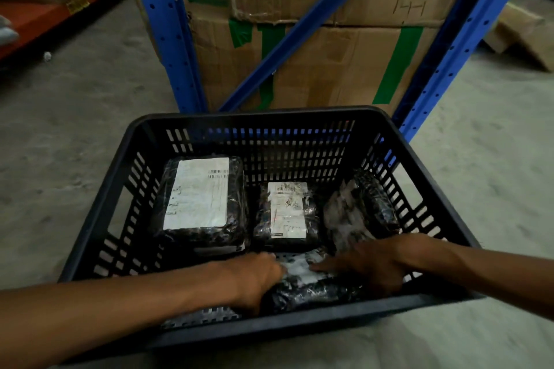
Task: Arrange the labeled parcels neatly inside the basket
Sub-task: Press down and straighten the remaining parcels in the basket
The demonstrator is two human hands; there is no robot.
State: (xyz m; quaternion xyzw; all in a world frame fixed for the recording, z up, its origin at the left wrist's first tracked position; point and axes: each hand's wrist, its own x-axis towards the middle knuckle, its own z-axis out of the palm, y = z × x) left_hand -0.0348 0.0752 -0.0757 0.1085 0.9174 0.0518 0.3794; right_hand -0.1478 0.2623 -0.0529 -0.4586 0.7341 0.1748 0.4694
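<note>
Black basket on floor, center frame. Inside: large parcel at back left, small parcel mid, another tilted at right. Left hand & right hand both grip a blurred front parcel.

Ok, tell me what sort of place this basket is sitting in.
Most likely a warehouse or stockroom. Blue steel racking stands on a bare concrete floor, taped cardboard cartons are stacked in it, and the black plastic basket holds wrapped parcels with shipping labels.
</note>
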